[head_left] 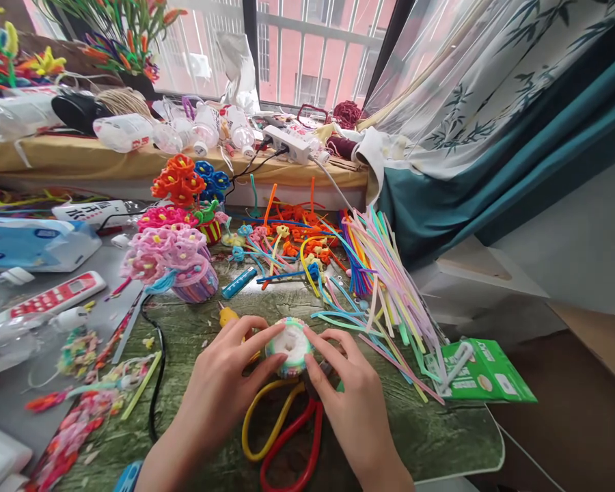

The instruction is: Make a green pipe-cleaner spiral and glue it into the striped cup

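Lettering shows on a green packet (486, 372) to the right of the grip, white but too small to read. A blue packet (35, 244), far left of the grip, carries small dark labels, also unreadable. Red print marks a bottle (123, 133) on the ledge (307, 176) beyond, and a teal stick (239, 283) just past the left hand (230, 369) has pale marks.

Both hands have thumb and fingers closed on a small round disc (303, 347), white in the middle with a green and pastel rim. The left hand pinches its left side, the right hand (351, 389) its right. The disc is held above the worktop (415, 437), directly over scissors (318, 420) with one yellow and one red handle. A yellow tool (227, 316) lies beside the left hand's fingers.

Beyond and left of the grip, a striped pot (199, 279) is filled with pink fuzzy flowers (158, 249); behind it, a red and green pot (214, 231) stands partly hidden. Pastel stems (389, 273) fan out beyond the right hand, and orange pieces (312, 225) lie scattered farther off. An open carton (471, 280) sits beyond the packet side, right of the grip.
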Available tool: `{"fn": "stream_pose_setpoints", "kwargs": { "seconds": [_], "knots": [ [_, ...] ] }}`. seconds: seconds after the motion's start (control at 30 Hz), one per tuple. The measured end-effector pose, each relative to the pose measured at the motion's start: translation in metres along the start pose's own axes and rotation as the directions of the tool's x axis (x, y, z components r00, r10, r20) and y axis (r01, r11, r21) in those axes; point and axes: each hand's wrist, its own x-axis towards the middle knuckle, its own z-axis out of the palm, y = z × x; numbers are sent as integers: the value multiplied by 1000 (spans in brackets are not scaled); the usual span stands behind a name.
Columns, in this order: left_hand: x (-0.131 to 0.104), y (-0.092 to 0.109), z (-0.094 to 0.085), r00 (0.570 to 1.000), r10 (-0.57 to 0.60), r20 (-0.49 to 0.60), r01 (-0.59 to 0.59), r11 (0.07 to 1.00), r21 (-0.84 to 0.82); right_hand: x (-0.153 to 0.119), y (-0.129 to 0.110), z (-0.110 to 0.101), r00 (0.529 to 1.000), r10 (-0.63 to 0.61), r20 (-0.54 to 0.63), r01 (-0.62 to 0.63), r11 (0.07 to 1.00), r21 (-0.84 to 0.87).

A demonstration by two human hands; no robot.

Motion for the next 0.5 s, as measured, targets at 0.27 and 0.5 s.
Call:
{"fn": "stream_pose_setpoints", "kwargs": {
  "seconds": [0.27, 0.5],
  "knots": [
    [7, 1, -3, 990, -142, 21, 143, 964, -224, 1, -10, 6, 990, 123, -64, -112, 982, 153],
    [4, 1, -8, 986, -159, -43, 144, 957, -254, -2, -11, 12, 976, 174, -129, -142, 964, 225]
  ]
}}
